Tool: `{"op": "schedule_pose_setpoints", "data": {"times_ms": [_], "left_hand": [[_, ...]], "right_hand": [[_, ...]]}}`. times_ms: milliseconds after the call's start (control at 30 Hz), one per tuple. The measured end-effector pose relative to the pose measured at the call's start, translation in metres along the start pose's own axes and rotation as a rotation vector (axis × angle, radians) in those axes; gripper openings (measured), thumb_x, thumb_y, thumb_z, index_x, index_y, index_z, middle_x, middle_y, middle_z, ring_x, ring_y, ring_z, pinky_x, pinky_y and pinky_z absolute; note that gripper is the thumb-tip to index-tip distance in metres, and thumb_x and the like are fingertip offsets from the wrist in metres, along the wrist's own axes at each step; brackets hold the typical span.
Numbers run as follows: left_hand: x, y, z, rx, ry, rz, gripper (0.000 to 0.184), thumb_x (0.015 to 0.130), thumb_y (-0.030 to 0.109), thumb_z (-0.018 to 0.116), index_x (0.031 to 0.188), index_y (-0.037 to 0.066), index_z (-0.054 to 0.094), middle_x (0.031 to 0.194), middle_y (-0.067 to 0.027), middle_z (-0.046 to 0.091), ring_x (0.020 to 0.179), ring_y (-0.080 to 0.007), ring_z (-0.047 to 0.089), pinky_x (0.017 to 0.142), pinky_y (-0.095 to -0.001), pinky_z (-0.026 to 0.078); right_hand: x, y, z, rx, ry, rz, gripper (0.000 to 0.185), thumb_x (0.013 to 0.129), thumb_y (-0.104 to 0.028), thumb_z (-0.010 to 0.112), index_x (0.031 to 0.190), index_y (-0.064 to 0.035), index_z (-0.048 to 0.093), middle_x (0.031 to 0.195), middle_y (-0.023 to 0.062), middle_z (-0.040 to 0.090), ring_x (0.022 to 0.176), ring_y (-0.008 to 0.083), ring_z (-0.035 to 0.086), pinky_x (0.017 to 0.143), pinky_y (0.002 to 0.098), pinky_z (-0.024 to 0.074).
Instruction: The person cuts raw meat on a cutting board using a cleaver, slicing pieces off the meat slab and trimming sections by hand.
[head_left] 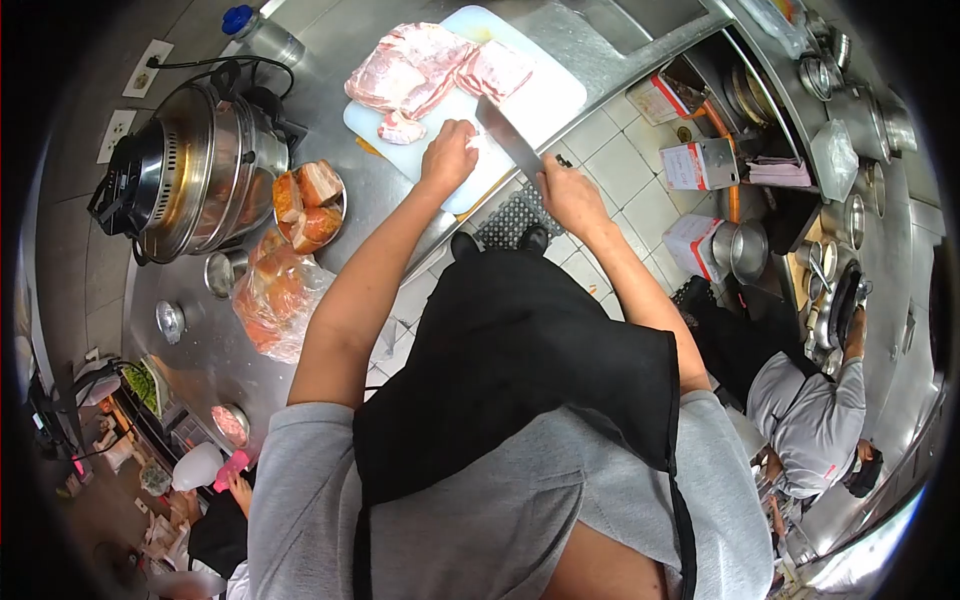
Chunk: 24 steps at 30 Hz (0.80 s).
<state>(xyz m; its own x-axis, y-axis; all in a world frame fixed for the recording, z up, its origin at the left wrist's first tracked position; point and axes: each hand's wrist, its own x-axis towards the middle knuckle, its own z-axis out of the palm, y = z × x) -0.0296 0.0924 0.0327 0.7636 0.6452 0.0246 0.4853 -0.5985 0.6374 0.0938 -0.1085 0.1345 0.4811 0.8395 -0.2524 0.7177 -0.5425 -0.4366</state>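
Large pieces of raw meat (415,68) lie on a white cutting board (560,95), with a squarish piece (497,70) at their right and a small piece (401,128) below. My left hand (450,155) rests over the board's lower part with its fingers curled; whatever they hold is too small to make out. In my right hand (573,195) is the handle of a cleaver (508,138). Its broad blade slants up and left over the board, its far end near the squarish meat.
Left of the board stand a round glass-bowled cooker (205,175), a bowl of meat chunks (343,205), a plastic bag of meat (275,300) and a metal cup (222,273). A co-worker (810,410) is at the right; another person's hand (240,490) shows lower left.
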Motion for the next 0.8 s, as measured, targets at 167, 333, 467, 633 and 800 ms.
{"op": "schedule_pose_setpoints", "data": {"times_ms": [167,333,467,633,800], "left_hand": [[0.004,0.001,0.008,0.128,-0.04,0.095,0.015,0.086,0.011,0.071,0.101,0.009,0.069,0.102,-0.0101,0.068,0.095,-0.0351,0.067,0.083,-0.048,0.056],[0.006,-0.001,0.011,0.133,-0.051,0.225,0.01,0.083,0.01,0.07,0.093,0.008,0.073,0.099,-0.0108,0.07,0.096,-0.0342,0.067,0.084,-0.0465,0.055],[0.007,-0.01,0.011,0.132,-0.001,0.221,0.01,0.083,0.009,0.069,0.093,0.007,0.071,0.098,-0.0137,0.069,0.096,-0.0359,0.066,0.084,-0.0473,0.055],[0.014,-0.022,0.025,0.108,0.027,0.11,0.012,0.081,0.009,0.072,0.091,0.003,0.068,0.098,-0.0175,0.067,0.094,-0.0396,0.065,0.084,-0.0494,0.052],[0.014,-0.037,0.031,0.064,0.008,0.192,0.019,0.078,0.008,0.072,0.094,-0.001,0.066,0.098,-0.0209,0.065,0.094,-0.0419,0.063,0.086,-0.0491,0.051]], "right_hand": [[-0.008,-0.025,0.006,-0.121,-0.137,0.065,0.026,0.096,-0.008,0.048,0.119,0.0016,0.053,0.095,0.0292,0.072,0.091,0.0444,0.073,0.081,0.0552,0.0565],[0.028,-0.02,0.059,-0.018,-0.021,0.055,0.029,0.095,-0.006,0.045,0.123,0.0004,0.051,0.096,0.0292,0.072,0.09,0.0452,0.072,0.08,0.0564,0.0569],[0.055,-0.024,0.068,0.013,-0.079,0.018,0.033,0.097,-0.009,0.047,0.129,-0.0008,0.049,0.098,0.0269,0.072,0.093,0.0429,0.072,0.078,0.0549,0.0574],[0.011,0.01,0.067,0.024,-0.102,0.02,0.049,0.096,-0.009,0.046,0.145,-0.0053,0.046,0.102,0.0254,0.073,0.091,0.0421,0.073,0.075,0.053,0.0586],[0.015,0.019,0.076,0.225,-0.026,0.095,0.04,0.095,-0.01,0.05,0.135,-0.0011,0.052,0.103,0.0306,0.07,0.097,0.0456,0.071,0.078,0.0561,0.0564]]}}
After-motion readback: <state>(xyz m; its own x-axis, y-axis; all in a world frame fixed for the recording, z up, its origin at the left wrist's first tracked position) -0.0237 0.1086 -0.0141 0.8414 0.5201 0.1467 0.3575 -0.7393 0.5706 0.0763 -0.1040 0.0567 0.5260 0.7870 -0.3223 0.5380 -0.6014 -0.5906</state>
